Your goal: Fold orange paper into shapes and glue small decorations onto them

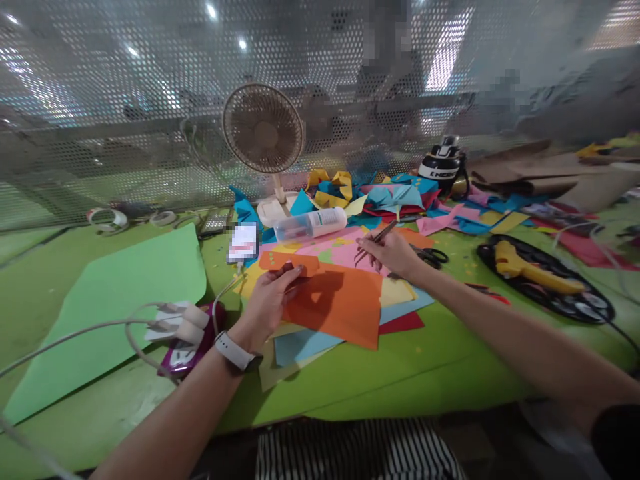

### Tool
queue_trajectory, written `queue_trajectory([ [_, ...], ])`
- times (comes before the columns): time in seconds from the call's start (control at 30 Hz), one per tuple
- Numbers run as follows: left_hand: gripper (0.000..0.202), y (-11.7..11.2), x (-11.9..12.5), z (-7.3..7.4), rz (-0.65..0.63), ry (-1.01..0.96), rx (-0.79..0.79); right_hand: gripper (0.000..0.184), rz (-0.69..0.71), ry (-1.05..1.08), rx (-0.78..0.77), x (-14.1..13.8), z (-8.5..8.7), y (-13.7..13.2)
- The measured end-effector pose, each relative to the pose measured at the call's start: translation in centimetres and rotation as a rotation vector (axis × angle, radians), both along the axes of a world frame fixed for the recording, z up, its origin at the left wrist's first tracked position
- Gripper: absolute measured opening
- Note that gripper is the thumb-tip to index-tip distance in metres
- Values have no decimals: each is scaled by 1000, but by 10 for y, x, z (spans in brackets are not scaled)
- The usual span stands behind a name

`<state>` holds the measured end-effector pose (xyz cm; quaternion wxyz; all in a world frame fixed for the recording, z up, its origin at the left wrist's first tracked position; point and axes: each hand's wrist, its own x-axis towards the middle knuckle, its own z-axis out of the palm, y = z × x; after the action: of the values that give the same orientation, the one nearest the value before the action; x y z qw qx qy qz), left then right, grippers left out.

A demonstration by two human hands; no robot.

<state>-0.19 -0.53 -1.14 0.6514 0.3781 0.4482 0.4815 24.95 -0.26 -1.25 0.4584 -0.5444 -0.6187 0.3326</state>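
My left hand (pixel 270 298), with a pale watch on its wrist, is closed on a small orange paper strip (pixel 265 261). Tiny yellow-green bits lie on the strip's left part. Pinched in my right hand (pixel 384 252) is a dark pair of tweezers (pixel 385 233), its two thin tips pointing down and left over pink paper (pixel 345 252). Below both hands lies a larger orange sheet (pixel 350 307), stacked over light blue paper (pixel 300 348), red paper (pixel 403 324) and yellow paper. Black-handled scissors (pixel 434 257) rest beside my right wrist, partly hidden.
A clear bottle (pixel 310 225) lies behind the papers, near a lit phone (pixel 243 241) and a fan (pixel 265 130). At left are a green sheet (pixel 130 293) and a power strip (pixel 185 347) with cables. A yellow glue gun (pixel 535 270) sits on a black tray (pixel 600 310) at right.
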Motion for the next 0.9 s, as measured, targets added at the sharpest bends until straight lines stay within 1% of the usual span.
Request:
queue_trajectory([
  [0.1, 14, 0, 0, -1, -9, -9, -1, 38, -5, -143, 1, 4, -2, 1],
  [0.17, 12, 0, 1, 0, -8, -14, -6, 34, 37, -169, 3, 7, -2, 2],
  [0.27, 11, -1, 2, 0, -2, -24, -2, 25, 141, -171, -3, 11, -2, 3],
  [0.3, 11, -1, 2, 0, 0, -29, 2, 23, 148, -163, 4, 11, -2, 4],
  [0.37, 13, -2, 2, 1, 0, -37, 7, 21, 104, -107, 13, 10, -6, 5],
  [0.47, 13, -3, 3, 2, 1, -51, 3, 23, 34, 55, 6, 3, -17, 9],
  [0.6, 12, -3, 3, 2, -4, -61, -2, 28, 17, 190, -16, -4, -32, 15],
  [0.7, 13, -2, 3, 1, -6, -69, 3, 30, 25, 177, -21, -5, -36, 16],
  [0.9, 15, -2, 2, 0, -22, -51, -14, 25, 26, 137, -46, -4, -35, 15],
])
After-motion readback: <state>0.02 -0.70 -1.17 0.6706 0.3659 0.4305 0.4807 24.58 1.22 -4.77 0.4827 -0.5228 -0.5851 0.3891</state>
